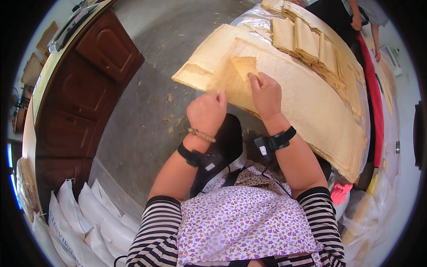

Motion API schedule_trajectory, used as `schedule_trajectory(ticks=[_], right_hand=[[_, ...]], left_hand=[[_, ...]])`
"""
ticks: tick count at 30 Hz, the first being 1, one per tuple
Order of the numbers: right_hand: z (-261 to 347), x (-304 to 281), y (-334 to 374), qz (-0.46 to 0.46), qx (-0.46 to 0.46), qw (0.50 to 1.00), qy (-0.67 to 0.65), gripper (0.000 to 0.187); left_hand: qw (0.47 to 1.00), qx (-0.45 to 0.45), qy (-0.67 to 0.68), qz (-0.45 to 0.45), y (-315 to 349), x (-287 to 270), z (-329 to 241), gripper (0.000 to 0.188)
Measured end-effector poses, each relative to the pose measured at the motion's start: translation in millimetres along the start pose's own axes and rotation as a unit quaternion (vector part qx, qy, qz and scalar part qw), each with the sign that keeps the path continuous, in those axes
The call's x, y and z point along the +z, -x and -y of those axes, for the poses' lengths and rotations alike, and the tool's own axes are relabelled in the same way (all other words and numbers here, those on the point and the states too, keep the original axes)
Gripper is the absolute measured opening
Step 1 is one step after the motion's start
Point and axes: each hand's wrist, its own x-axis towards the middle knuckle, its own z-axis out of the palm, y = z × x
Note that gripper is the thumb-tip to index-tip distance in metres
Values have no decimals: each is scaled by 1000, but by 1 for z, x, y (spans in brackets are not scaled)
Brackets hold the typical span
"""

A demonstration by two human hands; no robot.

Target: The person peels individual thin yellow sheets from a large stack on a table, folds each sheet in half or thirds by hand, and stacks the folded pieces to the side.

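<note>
A thin, yellowish sheet of what looks like dried tofu skin (222, 76) is raised over the near edge of a wide stack of similar sheets (307, 104). My right hand (267, 95) pinches it between thumb and forefinger, where a darker flap (244, 66) folds over. To the left, my left hand (207, 111) is closed at the sheet's near edge, its fingertips mostly turned away from view. A beaded bracelet and a black strap circle my left wrist. On my right wrist is another black strap with a small box.
Folded bundles of sheets (307, 40) lie along the stack's far side. Brown cabinets (84, 89) stand left, with white sacks (84, 213) below them. Scraps litter the grey floor (151, 58). Another person's hand (356, 22) shows at the upper right. A pink cloth (340, 193) lies lower right.
</note>
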Motion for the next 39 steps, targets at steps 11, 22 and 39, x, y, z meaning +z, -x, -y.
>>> schedule_trajectory(ticks=[11,22,39], right_hand=[[-15,-5,8,-71,-108,992,12,19],[-4,-11,5,-106,-103,989,-22,29],[-13,-24,-11,-164,-66,982,-64,35]], left_hand=[[906,366,-201,-69,-73,63,2,15],[984,154,-91,19,-104,65,-20,23],[996,39,-8,82,-130,63,-30,63]])
